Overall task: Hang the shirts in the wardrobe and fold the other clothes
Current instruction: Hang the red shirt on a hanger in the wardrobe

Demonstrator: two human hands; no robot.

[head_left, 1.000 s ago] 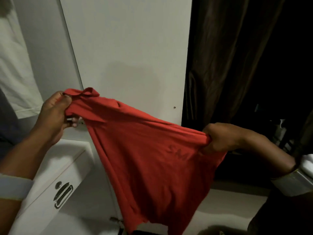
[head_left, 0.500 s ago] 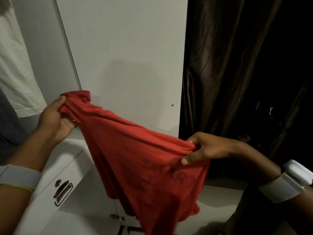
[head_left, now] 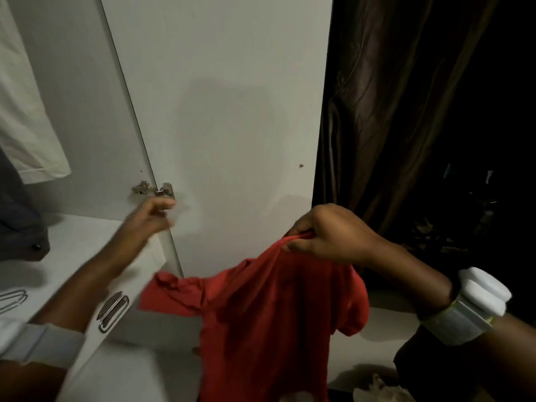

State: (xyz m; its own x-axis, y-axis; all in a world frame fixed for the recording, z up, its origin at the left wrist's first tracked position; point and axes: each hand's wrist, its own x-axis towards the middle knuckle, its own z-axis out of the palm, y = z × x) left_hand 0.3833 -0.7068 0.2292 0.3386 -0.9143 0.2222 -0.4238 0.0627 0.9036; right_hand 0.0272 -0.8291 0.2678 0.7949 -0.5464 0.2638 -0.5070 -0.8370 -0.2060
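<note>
The red shirt [head_left: 278,323] is held up in front of the open wardrobe door [head_left: 232,111] by the right hand [head_left: 327,233] alone. A bunched edge of the fabric is pinched in a closed grip between the thumb and curled fingers, so that the rest of the garment hangs freely below and one sleeve is spread out to the left. It is probably held high in this way so that its shape can be sorted out before hanging.

The left hand [head_left: 153,216] is seen apart from the shirt, blurred by motion, near the metal hinge [head_left: 153,190] at the door's edge. Nothing is held in it; the fingers are loosely curled, and its grip is judged empty and relaxed, though the blur hides the finer detail. It may be bound for a hanger, as wire hangers [head_left: 13,298] are laid on the white drawer unit [head_left: 72,242] inside the wardrobe, well to its left.

Within the wardrobe, a pale garment [head_left: 26,111] is already hung at the upper left, and a dark garment [head_left: 17,221] rests beside it on the unit's top. A dark curtain [head_left: 391,111] is drawn to the right of the door. Pale bands are worn on both wrists. The hanging of the red shirt is judged not yet done.
</note>
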